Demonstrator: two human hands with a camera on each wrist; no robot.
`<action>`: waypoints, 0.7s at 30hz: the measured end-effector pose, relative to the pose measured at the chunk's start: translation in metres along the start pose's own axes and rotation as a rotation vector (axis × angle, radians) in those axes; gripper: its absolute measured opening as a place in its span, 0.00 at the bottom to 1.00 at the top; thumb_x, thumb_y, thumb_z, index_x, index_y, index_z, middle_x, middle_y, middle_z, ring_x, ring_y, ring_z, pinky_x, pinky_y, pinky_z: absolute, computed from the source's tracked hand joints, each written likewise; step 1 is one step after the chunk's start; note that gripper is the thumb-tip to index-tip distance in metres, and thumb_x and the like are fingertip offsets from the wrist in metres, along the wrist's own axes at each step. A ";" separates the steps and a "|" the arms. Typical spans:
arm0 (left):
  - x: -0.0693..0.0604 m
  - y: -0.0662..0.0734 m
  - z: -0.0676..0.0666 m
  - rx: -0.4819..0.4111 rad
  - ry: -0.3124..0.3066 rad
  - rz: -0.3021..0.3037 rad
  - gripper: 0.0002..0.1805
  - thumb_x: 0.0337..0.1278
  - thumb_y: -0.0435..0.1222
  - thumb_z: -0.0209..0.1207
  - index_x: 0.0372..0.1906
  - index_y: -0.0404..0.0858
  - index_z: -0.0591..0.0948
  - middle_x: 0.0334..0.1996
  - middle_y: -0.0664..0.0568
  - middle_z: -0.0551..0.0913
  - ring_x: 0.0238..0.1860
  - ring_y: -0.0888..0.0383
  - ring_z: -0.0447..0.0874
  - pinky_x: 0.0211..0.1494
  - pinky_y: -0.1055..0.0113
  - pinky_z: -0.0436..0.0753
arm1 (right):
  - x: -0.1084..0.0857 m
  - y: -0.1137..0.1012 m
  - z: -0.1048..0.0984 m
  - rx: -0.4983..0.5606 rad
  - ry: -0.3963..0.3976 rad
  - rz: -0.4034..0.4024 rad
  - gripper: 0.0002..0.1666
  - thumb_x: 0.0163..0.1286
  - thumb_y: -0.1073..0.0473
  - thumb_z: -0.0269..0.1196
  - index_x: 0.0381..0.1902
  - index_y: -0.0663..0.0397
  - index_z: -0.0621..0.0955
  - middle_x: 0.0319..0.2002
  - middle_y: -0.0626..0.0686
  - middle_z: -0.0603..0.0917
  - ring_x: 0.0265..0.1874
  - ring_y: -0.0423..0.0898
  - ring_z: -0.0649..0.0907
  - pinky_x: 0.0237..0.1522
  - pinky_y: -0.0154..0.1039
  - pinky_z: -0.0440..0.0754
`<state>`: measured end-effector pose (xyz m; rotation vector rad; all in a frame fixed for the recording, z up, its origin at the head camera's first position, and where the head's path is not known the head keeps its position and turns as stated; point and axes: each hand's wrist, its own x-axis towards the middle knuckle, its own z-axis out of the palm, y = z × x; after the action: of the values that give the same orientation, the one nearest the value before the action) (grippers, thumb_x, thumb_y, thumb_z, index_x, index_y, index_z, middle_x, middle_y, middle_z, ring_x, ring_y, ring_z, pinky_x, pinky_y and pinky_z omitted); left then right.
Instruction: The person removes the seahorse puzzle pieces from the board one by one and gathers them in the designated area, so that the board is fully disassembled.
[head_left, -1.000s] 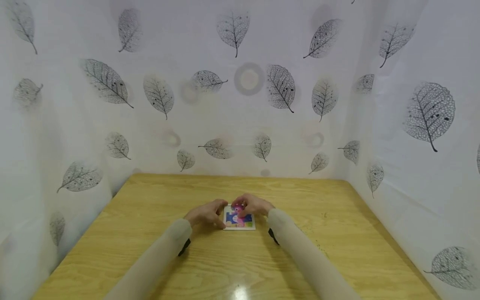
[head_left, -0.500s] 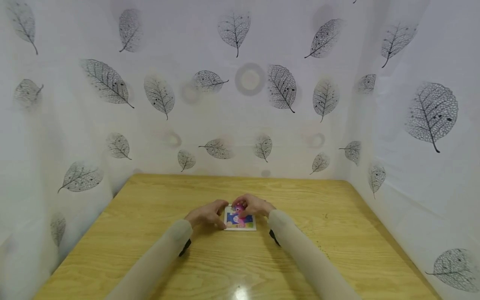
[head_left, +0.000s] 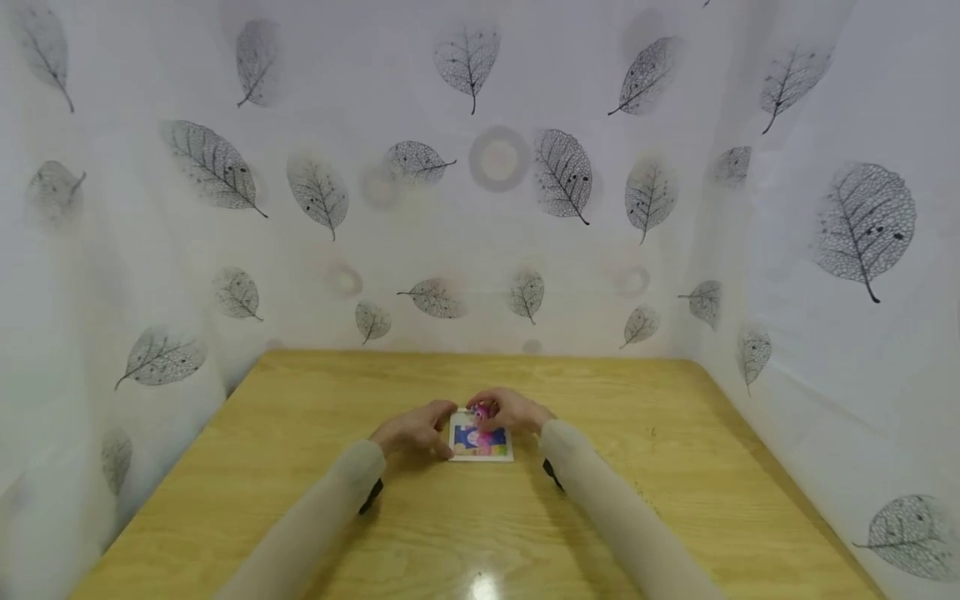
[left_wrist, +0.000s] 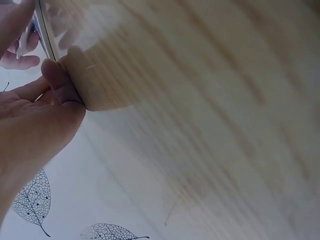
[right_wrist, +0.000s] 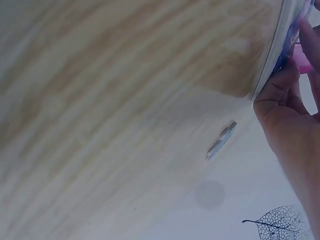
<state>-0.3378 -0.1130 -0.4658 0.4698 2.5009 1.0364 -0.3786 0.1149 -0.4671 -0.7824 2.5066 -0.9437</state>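
Item: one square, white-bordered picture board [head_left: 483, 458], printed in blue, pink and green, flat near the middle of a yellow wood-grain table [head_left: 420, 533]. At its left side we record the left hand [head_left: 412, 427]: thumb at the near corner, a bent finger at the far corner, the two spread apart and holding that edge between them.

Item: one small pink character piece [head_left: 481, 414], over the far part of the board. We find it clamped between thumb and fingers of the right hand [head_left: 513, 410]; whether it touches the board beneath, we cannot tell.

Item: one thin, pale-and-blue sliver-shaped object [right_wrist: 221, 140], on the table near the right hand, well apart from its fingers; its outline is too slight for us to identify.

Item: two cream long sleeves [head_left: 615, 517], each with a black band [head_left: 553, 475] at the wrist.

Surround: one white curtain [head_left: 420, 225] with black skeleton-leaf prints, behind the table and at both sides.
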 end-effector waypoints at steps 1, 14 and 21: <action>0.000 0.000 0.000 -0.006 0.003 0.001 0.49 0.40 0.34 0.74 0.71 0.35 0.64 0.58 0.42 0.73 0.60 0.46 0.71 0.69 0.45 0.68 | 0.000 0.001 0.000 -0.002 0.007 -0.001 0.25 0.64 0.61 0.67 0.60 0.48 0.80 0.44 0.49 0.81 0.41 0.44 0.78 0.46 0.38 0.78; 0.001 0.004 -0.002 0.041 0.003 0.022 0.49 0.40 0.36 0.74 0.72 0.36 0.64 0.61 0.42 0.72 0.63 0.44 0.69 0.71 0.44 0.65 | -0.001 0.001 -0.007 0.083 0.028 0.008 0.19 0.71 0.62 0.60 0.59 0.49 0.80 0.44 0.52 0.83 0.39 0.44 0.79 0.45 0.37 0.78; 0.001 0.003 0.000 0.069 -0.002 0.029 0.49 0.39 0.35 0.75 0.71 0.35 0.64 0.61 0.41 0.72 0.63 0.44 0.69 0.72 0.44 0.65 | -0.007 0.000 -0.006 0.119 0.040 -0.009 0.20 0.70 0.61 0.61 0.60 0.52 0.79 0.38 0.53 0.82 0.36 0.46 0.80 0.38 0.35 0.78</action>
<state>-0.3380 -0.1111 -0.4640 0.5283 2.5418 0.9619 -0.3761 0.1221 -0.4616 -0.7445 2.4563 -1.1107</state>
